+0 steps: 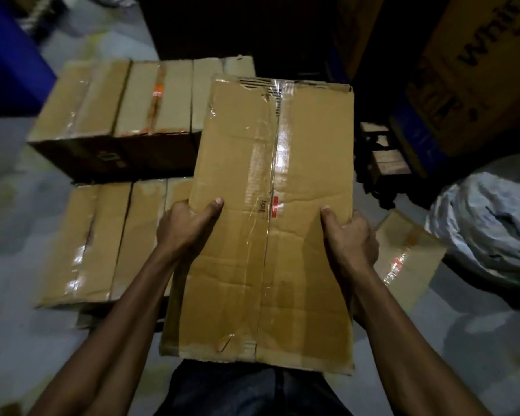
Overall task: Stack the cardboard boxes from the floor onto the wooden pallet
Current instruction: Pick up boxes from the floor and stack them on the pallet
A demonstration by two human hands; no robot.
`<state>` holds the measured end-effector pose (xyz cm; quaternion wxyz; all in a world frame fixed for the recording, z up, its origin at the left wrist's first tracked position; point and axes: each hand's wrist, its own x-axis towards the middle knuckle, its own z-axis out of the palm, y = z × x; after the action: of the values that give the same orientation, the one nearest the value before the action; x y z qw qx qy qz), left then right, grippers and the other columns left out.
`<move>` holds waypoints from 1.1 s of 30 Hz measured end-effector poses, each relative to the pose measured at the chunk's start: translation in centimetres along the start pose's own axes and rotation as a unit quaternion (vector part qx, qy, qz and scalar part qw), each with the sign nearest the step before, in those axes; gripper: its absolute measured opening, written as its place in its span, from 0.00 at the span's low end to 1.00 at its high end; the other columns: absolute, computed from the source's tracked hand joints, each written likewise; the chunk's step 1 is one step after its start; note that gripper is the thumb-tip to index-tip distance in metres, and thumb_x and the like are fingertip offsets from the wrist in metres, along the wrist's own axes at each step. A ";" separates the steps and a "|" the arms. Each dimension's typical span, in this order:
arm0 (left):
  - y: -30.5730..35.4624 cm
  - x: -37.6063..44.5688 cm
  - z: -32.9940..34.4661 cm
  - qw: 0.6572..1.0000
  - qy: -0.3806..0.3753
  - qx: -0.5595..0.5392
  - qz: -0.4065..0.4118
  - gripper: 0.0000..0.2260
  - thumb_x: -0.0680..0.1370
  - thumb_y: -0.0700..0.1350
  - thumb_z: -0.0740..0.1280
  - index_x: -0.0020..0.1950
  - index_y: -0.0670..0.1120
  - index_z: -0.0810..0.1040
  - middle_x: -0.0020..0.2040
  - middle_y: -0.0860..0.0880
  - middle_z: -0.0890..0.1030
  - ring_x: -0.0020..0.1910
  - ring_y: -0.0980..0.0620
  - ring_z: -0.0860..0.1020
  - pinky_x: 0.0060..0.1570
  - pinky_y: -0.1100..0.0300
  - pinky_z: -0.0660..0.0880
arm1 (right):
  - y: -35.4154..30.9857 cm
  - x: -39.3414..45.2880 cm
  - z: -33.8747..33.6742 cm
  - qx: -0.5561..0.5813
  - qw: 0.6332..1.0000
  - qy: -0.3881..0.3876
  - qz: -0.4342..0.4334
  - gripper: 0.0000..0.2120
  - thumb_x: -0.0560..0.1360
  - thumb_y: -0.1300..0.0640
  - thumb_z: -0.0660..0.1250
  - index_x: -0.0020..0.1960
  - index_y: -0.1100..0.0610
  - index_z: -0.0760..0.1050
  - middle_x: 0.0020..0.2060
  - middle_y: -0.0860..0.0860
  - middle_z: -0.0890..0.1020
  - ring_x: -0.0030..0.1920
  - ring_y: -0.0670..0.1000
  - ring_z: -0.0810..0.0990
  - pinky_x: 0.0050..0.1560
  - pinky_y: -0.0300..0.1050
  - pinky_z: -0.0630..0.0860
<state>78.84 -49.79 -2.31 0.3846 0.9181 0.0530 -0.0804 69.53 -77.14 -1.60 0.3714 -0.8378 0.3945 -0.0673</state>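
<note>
Left hand: left hand (186,228) grips the left edge of the held cardboard box (267,211), thumb laid on the top face, fingers curled under the side.
Right hand: right hand (350,235) grips the right edge of the same box, thumb on top, fingers wrapped round the side.
Held box: long, sealed along its length with clear tape, creased and scuffed, carried level between both hands in front of the person's body; contents not visible.
Near stack: beyond and to the left of the left hand, a row of taped boxes (102,244) lies side by side, all closed.
Far stack: further out past the left hand, a second row of closed boxes (126,100) sits higher, with a dark side facing the camera.
Small box: just beside and below the right hand, a small taped carton (409,259) lies on the grey floor (12,235).
Bag: right of the right hand, a crumpled silvery plastic bag (490,232) rests on the floor; what it holds cannot be told.
Large carton: far beyond the right hand, a big printed carton (478,70) stands closed.
Pallet: not clearly made out in the dim light.
</note>
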 end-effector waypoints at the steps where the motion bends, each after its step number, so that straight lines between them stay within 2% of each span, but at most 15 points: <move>1: -0.3 -0.1 -0.1 1.000 0.003 0.000 -0.014 0.25 0.73 0.72 0.64 0.45 0.50 0.79 0.40 0.51 0.83 0.39 0.47 0.82 0.42 0.51 0.80 | -0.3 0.3 0.5 -0.002 1.000 -0.010 -0.006 0.32 0.72 0.28 0.58 0.57 0.55 0.77 0.53 0.57 0.82 0.53 0.64 0.79 0.54 0.57 0.77; 6: -2.5 0.2 -0.2 0.997 0.022 -0.002 -0.070 0.22 0.74 0.70 0.65 0.44 0.51 0.77 0.39 0.51 0.81 0.39 0.48 0.80 0.38 0.56 0.74 | -1.5 1.4 3.3 -0.020 0.997 -0.067 -0.020 0.33 0.72 0.28 0.58 0.56 0.57 0.78 0.51 0.58 0.83 0.51 0.63 0.80 0.52 0.56 0.78; 9: -4.3 0.8 -0.2 0.995 0.016 0.000 -0.097 0.33 0.69 0.77 0.61 0.49 0.48 0.80 0.41 0.48 0.83 0.40 0.46 0.81 0.42 0.52 0.78 | -2.0 1.4 5.0 -0.027 0.995 -0.092 -0.003 0.41 0.67 0.24 0.54 0.61 0.56 0.78 0.54 0.58 0.83 0.53 0.63 0.80 0.55 0.58 0.78; 12: -6.1 2.0 0.0 0.993 0.005 0.009 -0.118 0.45 0.64 0.83 0.56 0.58 0.46 0.79 0.48 0.46 0.83 0.45 0.44 0.81 0.47 0.49 0.80 | -2.2 1.5 6.6 -0.034 0.994 -0.105 0.011 0.39 0.68 0.26 0.56 0.60 0.56 0.78 0.54 0.58 0.83 0.54 0.63 0.80 0.56 0.58 0.78; 13: -6.5 2.4 0.1 0.992 -0.001 0.011 -0.123 0.44 0.65 0.82 0.57 0.57 0.46 0.79 0.48 0.46 0.83 0.44 0.44 0.81 0.46 0.50 0.79 | -2.3 1.5 7.1 -0.038 0.993 -0.107 0.013 0.37 0.69 0.27 0.57 0.59 0.57 0.78 0.53 0.58 0.82 0.53 0.63 0.79 0.56 0.58 0.78; 16: -7.5 3.6 0.4 0.991 0.001 0.024 -0.129 0.32 0.71 0.76 0.61 0.51 0.47 0.78 0.43 0.48 0.81 0.41 0.47 0.79 0.41 0.54 0.75 | -2.8 1.8 8.9 -0.041 0.993 -0.112 0.024 0.35 0.69 0.27 0.58 0.58 0.56 0.77 0.53 0.57 0.82 0.53 0.63 0.79 0.57 0.58 0.77; 21: -8.8 6.0 0.7 0.989 -0.016 0.014 -0.149 0.23 0.76 0.70 0.64 0.43 0.49 0.69 0.40 0.53 0.74 0.43 0.47 0.75 0.43 0.55 0.69 | -3.6 3.1 12.0 -0.055 0.990 -0.123 0.031 0.38 0.64 0.24 0.54 0.56 0.53 0.77 0.52 0.56 0.82 0.52 0.62 0.80 0.57 0.61 0.78; 24: -9.8 7.2 1.2 0.986 -0.022 0.005 -0.163 0.23 0.76 0.69 0.65 0.47 0.50 0.69 0.43 0.51 0.74 0.46 0.46 0.75 0.46 0.54 0.71 | -3.9 4.2 13.5 -0.072 0.987 -0.138 0.032 0.34 0.68 0.26 0.56 0.56 0.52 0.76 0.52 0.55 0.82 0.52 0.62 0.79 0.57 0.60 0.77; 27: -11.3 8.7 2.2 0.982 -0.030 -0.020 -0.185 0.25 0.71 0.74 0.65 0.42 0.51 0.75 0.43 0.52 0.81 0.46 0.44 0.80 0.50 0.51 0.78 | -3.5 5.9 15.1 -0.086 0.984 -0.152 0.027 0.29 0.73 0.29 0.59 0.59 0.53 0.75 0.53 0.55 0.81 0.54 0.61 0.79 0.58 0.60 0.77; 30: -12.0 9.8 3.3 0.977 -0.038 -0.025 -0.209 0.29 0.68 0.76 0.64 0.47 0.51 0.80 0.46 0.50 0.84 0.46 0.44 0.81 0.52 0.50 0.79 | -2.7 7.4 16.8 -0.091 0.980 -0.173 0.032 0.29 0.75 0.31 0.61 0.62 0.54 0.74 0.56 0.56 0.81 0.56 0.61 0.79 0.60 0.60 0.76; 33: -12.3 10.9 4.6 0.973 -0.036 -0.019 -0.228 0.28 0.70 0.73 0.65 0.51 0.50 0.80 0.48 0.50 0.84 0.49 0.43 0.81 0.51 0.52 0.77 | -1.9 8.9 18.3 -0.093 0.974 -0.202 0.051 0.31 0.75 0.31 0.63 0.64 0.55 0.72 0.58 0.56 0.80 0.57 0.61 0.78 0.62 0.60 0.75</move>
<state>87.15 -44.10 -16.09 0.3750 0.8707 0.2489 -0.1982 84.18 -72.28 -14.98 0.3668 -0.8438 0.3576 0.1597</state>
